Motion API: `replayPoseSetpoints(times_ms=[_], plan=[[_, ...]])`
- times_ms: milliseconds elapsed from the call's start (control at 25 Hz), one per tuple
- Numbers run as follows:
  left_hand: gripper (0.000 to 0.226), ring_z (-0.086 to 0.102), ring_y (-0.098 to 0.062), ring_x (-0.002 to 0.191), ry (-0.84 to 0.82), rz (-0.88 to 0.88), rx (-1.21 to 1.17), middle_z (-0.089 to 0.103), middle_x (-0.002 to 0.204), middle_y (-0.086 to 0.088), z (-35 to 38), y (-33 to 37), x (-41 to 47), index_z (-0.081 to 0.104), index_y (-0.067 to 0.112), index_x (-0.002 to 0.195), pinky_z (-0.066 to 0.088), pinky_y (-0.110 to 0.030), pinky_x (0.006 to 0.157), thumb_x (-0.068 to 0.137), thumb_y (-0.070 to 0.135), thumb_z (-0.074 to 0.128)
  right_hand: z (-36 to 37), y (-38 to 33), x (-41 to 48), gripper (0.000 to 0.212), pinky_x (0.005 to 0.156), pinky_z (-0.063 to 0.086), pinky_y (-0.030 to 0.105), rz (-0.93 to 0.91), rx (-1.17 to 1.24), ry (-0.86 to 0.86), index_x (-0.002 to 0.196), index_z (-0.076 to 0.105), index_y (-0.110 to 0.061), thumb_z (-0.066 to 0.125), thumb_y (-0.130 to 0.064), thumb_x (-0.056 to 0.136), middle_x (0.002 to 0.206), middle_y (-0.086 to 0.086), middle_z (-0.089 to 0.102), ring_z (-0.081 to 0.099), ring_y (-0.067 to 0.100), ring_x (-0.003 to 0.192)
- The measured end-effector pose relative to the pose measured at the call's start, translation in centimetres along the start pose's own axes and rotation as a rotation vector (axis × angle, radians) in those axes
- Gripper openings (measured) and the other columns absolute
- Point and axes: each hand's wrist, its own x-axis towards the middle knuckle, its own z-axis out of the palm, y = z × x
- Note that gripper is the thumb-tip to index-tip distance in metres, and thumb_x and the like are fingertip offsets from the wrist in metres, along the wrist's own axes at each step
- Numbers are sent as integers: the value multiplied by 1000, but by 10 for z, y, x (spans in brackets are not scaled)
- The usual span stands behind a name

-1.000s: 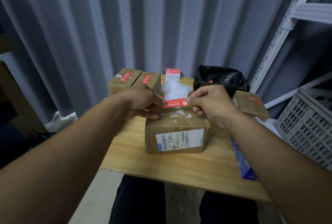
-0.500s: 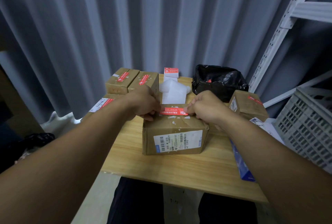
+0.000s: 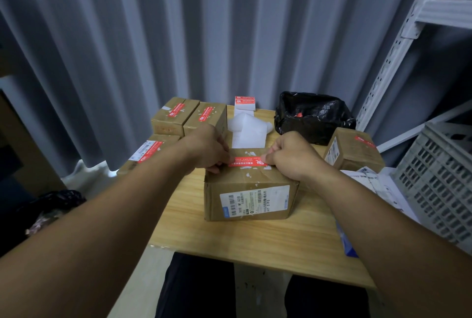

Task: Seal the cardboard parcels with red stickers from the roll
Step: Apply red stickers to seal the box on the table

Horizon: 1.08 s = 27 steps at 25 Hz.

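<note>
A cardboard parcel (image 3: 250, 200) with a white barcode label stands mid-table. A red sticker (image 3: 246, 161) lies flat across its top seam. My left hand (image 3: 207, 149) holds the sticker's left end with curled fingers. My right hand (image 3: 293, 156) holds the right end, thumb on top of it. The sticker roll (image 3: 245, 102) stands at the table's far edge, and its white backing strip (image 3: 247, 131) trails towards the parcel.
Three parcels bearing red stickers (image 3: 176, 116) sit at the far left and one more (image 3: 355, 150) at the right. A black plastic bag (image 3: 314, 116) lies behind. Papers (image 3: 375, 185), a grey crate (image 3: 441, 177) and a white metal rack (image 3: 408, 24) are on the right.
Both hands have lowered the red sticker from just above the parcel onto its top, where it now lies flat across the seam.
</note>
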Motion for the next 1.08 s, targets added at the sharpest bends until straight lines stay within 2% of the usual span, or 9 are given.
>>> replayPoseSetpoints(times_ms=[120,280,440,880,1000,1080], plan=[[21,62,-15,62,16,1,38,64,77,-8,2,0,2,71,1,108,54,-17,45,88,7,75,2,2,0,25,80,58,44,-7,-30,28,68,66,-9,78,-27,81,81,10,73,69,26,80],[19,64,-14,65,18,-1,81,66,78,-7,3,1,4,72,4,107,53,-17,46,90,10,74,4,2,1,25,80,57,43,-5,-66,35,68,62,-14,78,-29,81,81,3,71,67,23,80],[19,64,-14,64,25,-12,88,66,79,-7,4,1,6,71,3,107,52,-17,46,90,11,74,5,2,2,28,81,57,44,5,-65,35,65,56,-18,78,-28,80,84,1,71,67,22,81],[22,68,-17,68,2,-36,133,72,91,-13,3,0,12,72,3,108,60,-21,55,88,11,76,6,-1,0,19,80,58,42,30,-105,46,73,64,-16,78,-28,76,80,1,70,67,23,80],[21,69,-17,67,6,-42,139,73,89,-13,4,0,12,72,2,106,60,-22,56,87,10,77,3,-6,-4,17,74,56,36,51,-124,61,77,63,-17,78,-24,75,79,1,67,66,22,80],[22,68,-17,67,8,-49,139,72,89,-13,4,1,12,71,2,106,60,-21,54,86,9,77,-2,-9,-9,23,64,47,30,46,-112,71,75,56,-20,79,-20,76,78,-2,61,60,18,75]])
